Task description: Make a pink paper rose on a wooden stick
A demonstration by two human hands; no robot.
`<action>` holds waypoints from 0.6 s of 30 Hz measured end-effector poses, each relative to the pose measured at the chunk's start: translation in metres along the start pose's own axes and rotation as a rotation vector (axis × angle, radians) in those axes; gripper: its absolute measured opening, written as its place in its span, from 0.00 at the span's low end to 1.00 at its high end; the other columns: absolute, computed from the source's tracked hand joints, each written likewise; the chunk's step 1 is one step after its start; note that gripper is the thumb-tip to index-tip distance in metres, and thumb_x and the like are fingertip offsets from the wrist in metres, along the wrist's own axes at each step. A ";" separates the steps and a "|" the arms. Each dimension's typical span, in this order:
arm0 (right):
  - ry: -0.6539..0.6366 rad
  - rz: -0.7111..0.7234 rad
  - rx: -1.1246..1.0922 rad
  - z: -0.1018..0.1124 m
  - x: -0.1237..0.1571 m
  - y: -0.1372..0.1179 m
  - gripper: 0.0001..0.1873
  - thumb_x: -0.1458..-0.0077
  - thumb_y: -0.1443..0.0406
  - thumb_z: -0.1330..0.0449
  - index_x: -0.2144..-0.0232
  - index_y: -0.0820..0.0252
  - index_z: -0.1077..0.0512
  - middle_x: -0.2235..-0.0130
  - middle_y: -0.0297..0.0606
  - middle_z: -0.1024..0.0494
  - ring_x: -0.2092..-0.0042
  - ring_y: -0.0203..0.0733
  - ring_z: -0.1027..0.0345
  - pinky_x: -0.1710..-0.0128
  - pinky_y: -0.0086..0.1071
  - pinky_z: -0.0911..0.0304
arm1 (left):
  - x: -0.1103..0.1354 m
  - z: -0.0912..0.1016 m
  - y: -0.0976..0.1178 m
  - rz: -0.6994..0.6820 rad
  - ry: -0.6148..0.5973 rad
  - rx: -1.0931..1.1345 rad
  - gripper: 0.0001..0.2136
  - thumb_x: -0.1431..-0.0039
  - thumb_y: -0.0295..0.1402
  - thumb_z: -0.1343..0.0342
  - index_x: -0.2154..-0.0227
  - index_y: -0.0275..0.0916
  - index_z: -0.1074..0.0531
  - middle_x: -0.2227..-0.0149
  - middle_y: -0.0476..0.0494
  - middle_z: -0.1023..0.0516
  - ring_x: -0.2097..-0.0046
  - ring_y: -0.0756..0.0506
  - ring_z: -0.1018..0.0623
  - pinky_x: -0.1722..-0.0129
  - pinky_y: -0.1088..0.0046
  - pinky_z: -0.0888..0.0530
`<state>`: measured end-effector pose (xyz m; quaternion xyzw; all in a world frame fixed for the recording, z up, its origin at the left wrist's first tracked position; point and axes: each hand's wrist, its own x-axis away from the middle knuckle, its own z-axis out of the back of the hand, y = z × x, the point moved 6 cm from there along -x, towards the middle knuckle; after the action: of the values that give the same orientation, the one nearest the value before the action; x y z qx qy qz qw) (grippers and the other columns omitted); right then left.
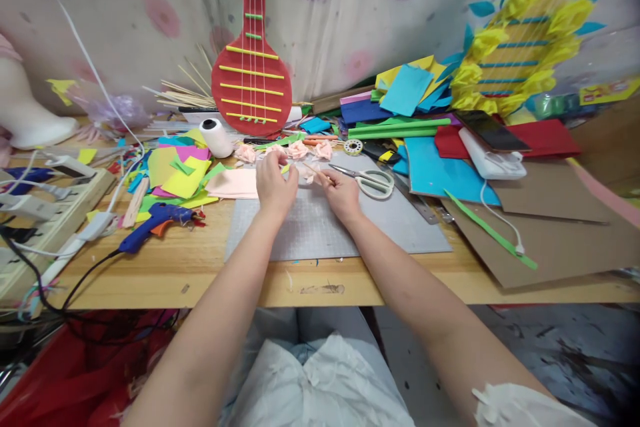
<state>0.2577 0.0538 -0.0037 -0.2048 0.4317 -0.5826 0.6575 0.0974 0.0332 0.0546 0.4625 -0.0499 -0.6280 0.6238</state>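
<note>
My left hand is over the far edge of the grey cutting mat, fingers pinched on a small pale pink paper piece with a bit of green at the fingertips. My right hand is closed on a thin wooden stick that points left toward the left hand. A small pink paper piece lies between the two hands. Several pink paper flowers lie just beyond the hands. A pink paper sheet lies left of the left hand. Scissors rest right of the right hand.
A blue glue gun lies at the left, with its cord and a power strip. A white thread spool, a red paper guitar, coloured paper sheets, a metal ruler, a phone and brown cardboard crowd the wooden table.
</note>
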 end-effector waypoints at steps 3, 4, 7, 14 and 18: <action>-0.044 -0.013 0.003 -0.009 0.000 0.001 0.16 0.49 0.59 0.50 0.61 0.52 0.27 0.63 0.32 0.23 0.62 0.38 0.32 0.64 0.28 0.41 | -0.004 -0.014 0.001 0.064 -0.218 0.121 0.14 0.53 0.31 0.49 0.61 0.40 0.42 0.66 0.48 0.32 0.69 0.51 0.31 0.68 0.73 0.35; -0.060 -0.017 0.001 -0.011 0.001 0.001 0.16 0.49 0.59 0.50 0.61 0.52 0.27 0.63 0.31 0.23 0.61 0.38 0.32 0.63 0.28 0.41 | -0.001 -0.019 0.002 0.059 -0.278 0.115 0.15 0.54 0.32 0.47 0.62 0.40 0.42 0.66 0.49 0.32 0.70 0.51 0.31 0.70 0.74 0.35; -0.112 -0.018 0.008 -0.016 0.003 0.000 0.15 0.50 0.61 0.49 0.61 0.51 0.27 0.63 0.31 0.23 0.61 0.38 0.32 0.63 0.27 0.41 | 0.012 -0.027 0.004 0.004 -0.349 0.059 0.16 0.56 0.35 0.44 0.63 0.40 0.41 0.67 0.48 0.31 0.67 0.50 0.30 0.70 0.74 0.35; -0.122 -0.015 -0.033 -0.017 0.005 -0.003 0.16 0.48 0.57 0.51 0.65 0.53 0.26 0.68 0.31 0.24 0.66 0.36 0.33 0.67 0.26 0.43 | 0.027 -0.031 -0.011 -0.180 -0.347 -0.102 0.07 0.51 0.28 0.52 0.66 0.40 0.39 0.69 0.48 0.30 0.68 0.49 0.30 0.69 0.73 0.36; -0.127 -0.022 -0.073 -0.018 0.005 -0.002 0.18 0.48 0.55 0.52 0.67 0.56 0.26 0.71 0.32 0.25 0.68 0.35 0.34 0.70 0.25 0.44 | 0.030 -0.032 -0.021 -0.196 -0.363 -0.143 0.07 0.50 0.28 0.53 0.65 0.40 0.38 0.69 0.47 0.29 0.67 0.48 0.29 0.69 0.73 0.36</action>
<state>0.2420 0.0524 -0.0132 -0.2700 0.4079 -0.5596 0.6690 0.1084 0.0297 0.0072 0.2990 -0.0714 -0.7606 0.5718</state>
